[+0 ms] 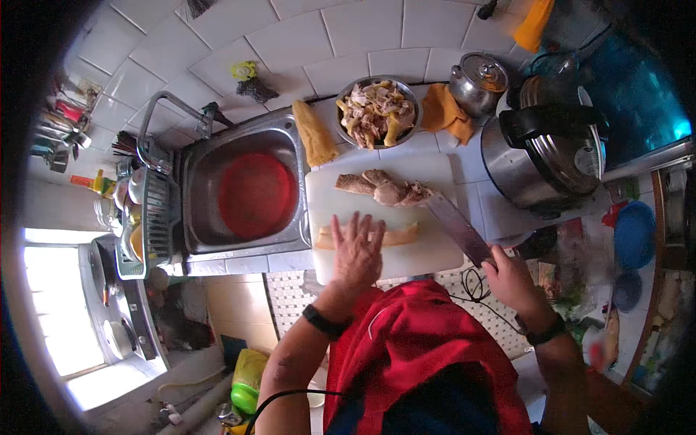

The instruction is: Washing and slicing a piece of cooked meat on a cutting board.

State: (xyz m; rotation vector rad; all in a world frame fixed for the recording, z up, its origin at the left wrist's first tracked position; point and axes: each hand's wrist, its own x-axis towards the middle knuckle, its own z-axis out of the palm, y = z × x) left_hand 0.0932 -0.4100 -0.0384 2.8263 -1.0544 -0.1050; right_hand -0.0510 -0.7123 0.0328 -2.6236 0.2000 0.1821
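A white cutting board lies on the tiled counter before me. Across its near half stretches a pale yellowish strip of meat or skin. My left hand is spread palm down over this strip, fingers apart; whether it presses on it is hard to tell. In my right hand is the handle of a broad-bladed cleaver. The blade points away to the left, and its far end meets the right end of several cooked meat pieces on the board's far half.
Behind the board stands a metal bowl piled with meat pieces. A rolled yellow cloth or sponge lies beside the sink, which holds a red basin. An orange cloth, a lidded pot and a large pressure cooker stand right.
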